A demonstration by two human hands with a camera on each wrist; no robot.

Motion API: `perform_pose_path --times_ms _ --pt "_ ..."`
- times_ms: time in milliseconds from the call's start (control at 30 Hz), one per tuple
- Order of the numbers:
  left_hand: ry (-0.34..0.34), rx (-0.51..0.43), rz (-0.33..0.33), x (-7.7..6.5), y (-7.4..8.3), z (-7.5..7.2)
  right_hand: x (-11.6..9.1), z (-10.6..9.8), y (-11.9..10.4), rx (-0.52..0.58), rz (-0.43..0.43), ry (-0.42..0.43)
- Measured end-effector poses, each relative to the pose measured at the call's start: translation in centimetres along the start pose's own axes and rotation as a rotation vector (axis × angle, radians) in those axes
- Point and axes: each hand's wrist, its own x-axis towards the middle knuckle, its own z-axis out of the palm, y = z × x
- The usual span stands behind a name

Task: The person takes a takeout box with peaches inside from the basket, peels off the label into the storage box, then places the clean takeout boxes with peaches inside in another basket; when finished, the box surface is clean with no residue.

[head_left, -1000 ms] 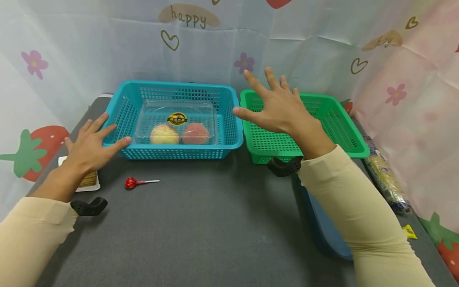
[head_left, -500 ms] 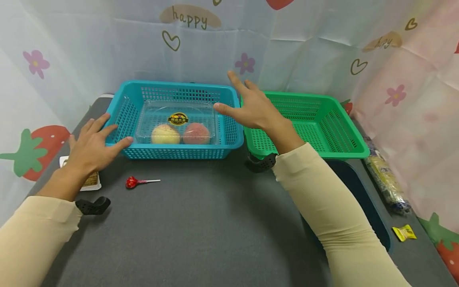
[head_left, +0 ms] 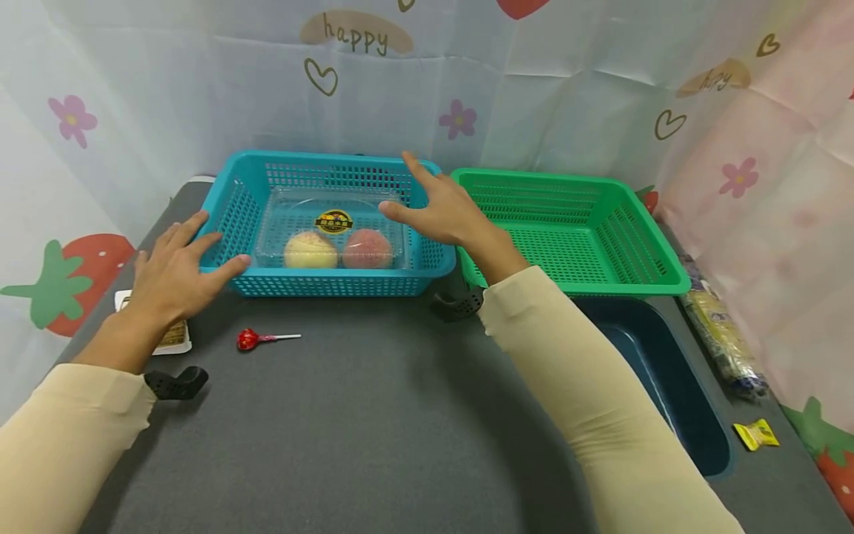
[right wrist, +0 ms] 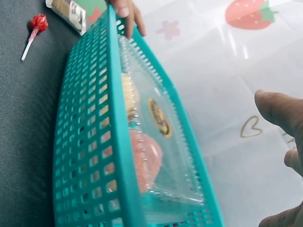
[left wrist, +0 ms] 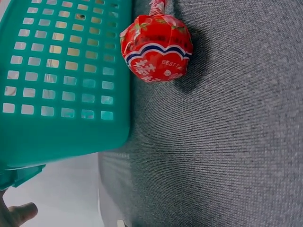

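Observation:
A blue plastic basket [head_left: 333, 283] stands at the back of the table. In it is a clear lidded box [head_left: 370, 204] with a label and two round things, one pale yellow [head_left: 310, 250], one pink [head_left: 367, 249]. My left hand [head_left: 175, 271] rests on the basket's left end, thumb at the front rim, fingers spread along the side. Over the right end, my right hand [head_left: 445, 206] hovers with fingers apart and holds nothing. The right wrist view shows its fingers [right wrist: 279, 111] away from the basket. A red lollipop [head_left: 248, 340] lies in front of the basket.
Right of the blue basket stands a green basket [head_left: 574, 288]. A dark blue tray [head_left: 717, 461] lies partly under my right forearm. Along the right edge are a long plastic-wrapped pack [head_left: 723, 334] and a yellow wrapped sweet [head_left: 756, 434]. A white-edged packet [head_left: 175, 341] sits beneath my left wrist.
My right hand has moved left and lower, from over the green basket to the blue basket's right end. More of the green basket and tray shows. My left hand stays at the rim.

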Motion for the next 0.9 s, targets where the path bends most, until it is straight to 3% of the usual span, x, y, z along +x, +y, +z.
perform_pose_path --times_ms 167,367,900 --pt "0.006 -0.001 -0.002 -0.1 -0.2 -0.1 1.3 1.2 -0.3 0.062 0.000 -0.035" --pt "-0.001 0.003 0.000 0.0 -0.1 -0.1 2.5 2.7 -0.4 0.128 0.078 -0.067" --pt "-0.003 -0.001 -0.002 -0.1 0.0 0.1 3.8 5.7 0.4 0.282 0.162 -0.148"
